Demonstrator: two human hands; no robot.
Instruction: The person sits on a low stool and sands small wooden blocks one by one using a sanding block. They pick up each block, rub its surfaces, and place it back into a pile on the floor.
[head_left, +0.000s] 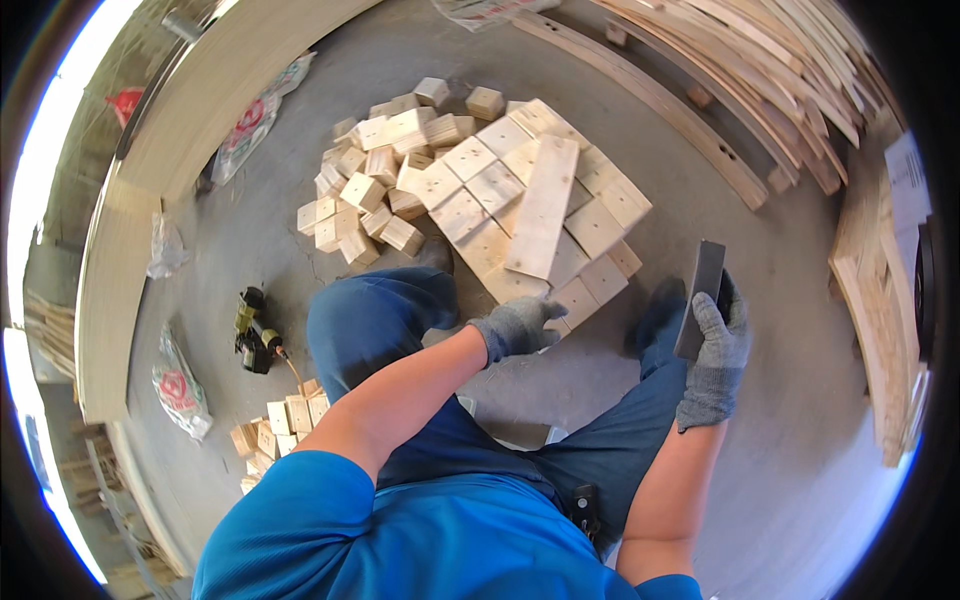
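Dark flat bar [704,285], held in the gloved right hand [722,345]

Grip, right: closed on the bar near its lower part, thumb laid over the broad face, upper end standing free. The bar is to the right of the blocks, over the person's right leg.

Grip, left: gloved left hand [514,328], fingers bent, at the near corner of the block array [602,230] (whether they close on anything, or touch the wood, cannot be told).

Block array: pale wooden blocks, knotted, set close together in rows. Lying on top, aslant: one loose plank [545,200], its near end just beyond the left hand.

Left of the array: one heap of loose blocks [365,192], jumbled, some piled on others.

Nearer, at left: a green-and-black power tool [254,328] on the floor, hose attached; a smaller group of blocks [296,414]; a printed plastic bag [180,385] (crumpled).

Outer right: a long timber beam [650,110] and a pile of wood strips [765,60].
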